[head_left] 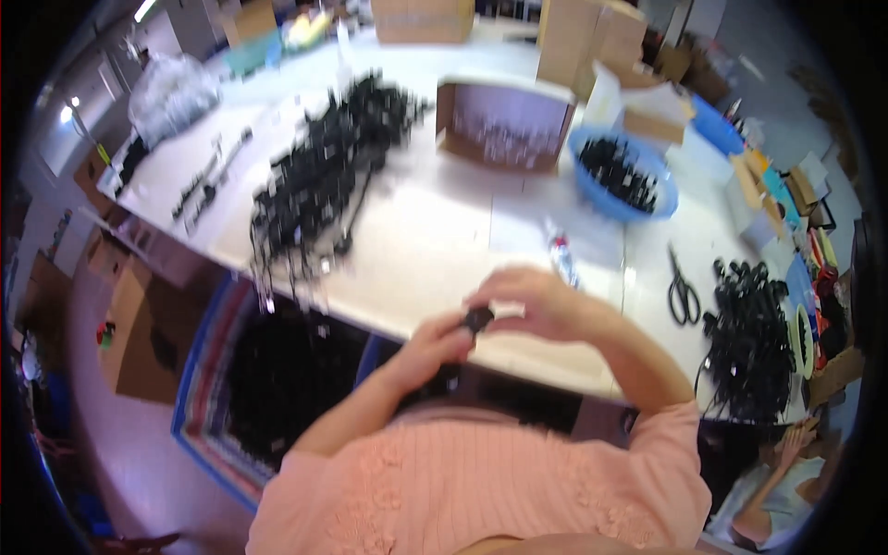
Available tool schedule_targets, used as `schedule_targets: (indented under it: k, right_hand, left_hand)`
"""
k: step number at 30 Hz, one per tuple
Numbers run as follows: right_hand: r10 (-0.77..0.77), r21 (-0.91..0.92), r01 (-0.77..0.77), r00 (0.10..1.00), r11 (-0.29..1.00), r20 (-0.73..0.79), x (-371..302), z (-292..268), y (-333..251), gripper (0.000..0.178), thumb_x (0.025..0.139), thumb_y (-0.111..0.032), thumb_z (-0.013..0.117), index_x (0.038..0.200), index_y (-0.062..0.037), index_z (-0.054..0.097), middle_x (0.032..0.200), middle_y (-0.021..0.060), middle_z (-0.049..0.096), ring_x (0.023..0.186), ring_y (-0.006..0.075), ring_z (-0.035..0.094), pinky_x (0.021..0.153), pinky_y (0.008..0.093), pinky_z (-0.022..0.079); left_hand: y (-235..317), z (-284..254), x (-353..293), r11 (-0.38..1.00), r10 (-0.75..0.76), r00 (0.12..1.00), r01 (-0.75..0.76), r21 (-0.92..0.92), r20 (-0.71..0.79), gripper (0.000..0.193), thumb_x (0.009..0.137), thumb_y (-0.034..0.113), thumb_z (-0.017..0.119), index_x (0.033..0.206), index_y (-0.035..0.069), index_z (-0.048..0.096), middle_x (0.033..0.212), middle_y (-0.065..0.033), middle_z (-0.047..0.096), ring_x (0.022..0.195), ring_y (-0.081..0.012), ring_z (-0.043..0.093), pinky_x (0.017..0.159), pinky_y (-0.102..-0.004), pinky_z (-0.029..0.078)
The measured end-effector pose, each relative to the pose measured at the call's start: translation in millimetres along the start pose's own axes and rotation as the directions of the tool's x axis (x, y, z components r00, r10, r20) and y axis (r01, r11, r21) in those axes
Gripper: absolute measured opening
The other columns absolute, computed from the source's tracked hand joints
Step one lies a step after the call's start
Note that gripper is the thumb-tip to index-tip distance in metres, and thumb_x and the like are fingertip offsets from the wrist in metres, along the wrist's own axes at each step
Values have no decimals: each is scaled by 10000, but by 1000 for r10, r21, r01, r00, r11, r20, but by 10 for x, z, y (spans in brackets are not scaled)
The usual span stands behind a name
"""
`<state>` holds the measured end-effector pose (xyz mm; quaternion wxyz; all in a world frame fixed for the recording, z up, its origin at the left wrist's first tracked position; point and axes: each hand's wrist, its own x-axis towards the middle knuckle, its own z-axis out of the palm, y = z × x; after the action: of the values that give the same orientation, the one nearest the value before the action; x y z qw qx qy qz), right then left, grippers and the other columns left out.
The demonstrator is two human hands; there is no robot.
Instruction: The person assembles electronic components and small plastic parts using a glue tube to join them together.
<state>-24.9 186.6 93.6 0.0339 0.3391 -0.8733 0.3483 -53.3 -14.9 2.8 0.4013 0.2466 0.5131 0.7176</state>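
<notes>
Where hands [427,353] meet, black piece [478,320], between fingertips [458,339]

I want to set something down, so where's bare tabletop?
The tabletop looks bare between the large black heap and the small tube, and between that tube and the scissors. It's crowded right of the scissors, where a black bundle lies.
</notes>
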Motion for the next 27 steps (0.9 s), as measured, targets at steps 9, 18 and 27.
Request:
schedule_targets:
  k: [9,18,27]
  right_hand:
    - [-84,111,70,989,991,125,-96,-176,-283,299,766,-176,624,1043,-94,548,885,108,575,806,278,571,690,348,453]
    - [-73,-164,38,975,986,-212,-134,-142,-235,346,744,-403,620,814,-70,558,654,86,574,558,286,559,524,353,435]
    - [111,-272,-114,994,956,-27,-156,-129,-261,340,739,-331,647,948,-78,560,708,81,586,568,268,566,539,345,443]
  left_hand:
    - [143,134,-75,998,58,981,-55,-19,184,379,830,320,552,1059,24,496,716,32,429,626,-60,365,559,-195,297]
    - [252,343,38,961,214,977,-208,180,-14,258,860,227,525,1013,19,509,749,58,442,661,-25,370,573,-165,310]
    - [232,266,17,979,91,996,-94,182,23,227,852,179,534,1013,19,518,798,46,473,693,-28,392,600,-174,327]
